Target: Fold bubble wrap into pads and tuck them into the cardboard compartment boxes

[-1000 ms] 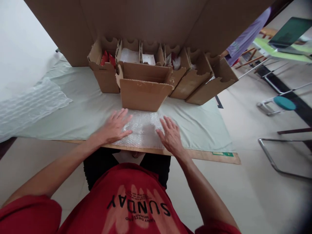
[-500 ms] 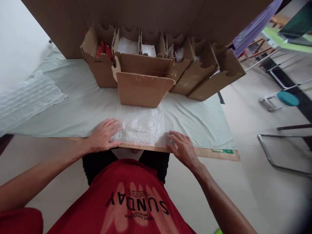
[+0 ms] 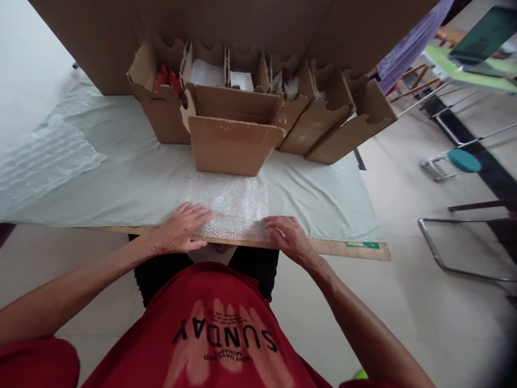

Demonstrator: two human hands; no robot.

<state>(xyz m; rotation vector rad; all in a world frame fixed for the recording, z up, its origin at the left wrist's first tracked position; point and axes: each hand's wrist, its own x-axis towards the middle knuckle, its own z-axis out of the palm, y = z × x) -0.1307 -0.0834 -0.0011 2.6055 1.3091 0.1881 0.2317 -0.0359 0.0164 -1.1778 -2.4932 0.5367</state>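
A sheet of bubble wrap (image 3: pixel 230 202) lies flat on the pale green cloth (image 3: pixel 133 183), just in front of an open cardboard box (image 3: pixel 232 143). My left hand (image 3: pixel 180 233) is at the sheet's near left corner, fingers lying on top and thumb along the table edge beneath it. At the near right corner, my right hand (image 3: pixel 291 240) has its fingers curled over the sheet's edge. Both hands pinch the near edge, where it overhangs the wooden table edge (image 3: pixel 335 249).
Several notched cardboard bins (image 3: pixel 331 126) holding red and white items stand behind the box, under a large cardboard panel (image 3: pixel 242 27). More bubble wrap (image 3: pixel 40 161) lies at the far left. A person in purple (image 3: pixel 407 51), a stool (image 3: pixel 462 160) and metal frames (image 3: pixel 440 258) are on the right.
Both hands slid from the middle of the bubble wrap outward, then back to its near corners at the table edge. The right hand's fingers went from flat to curled.
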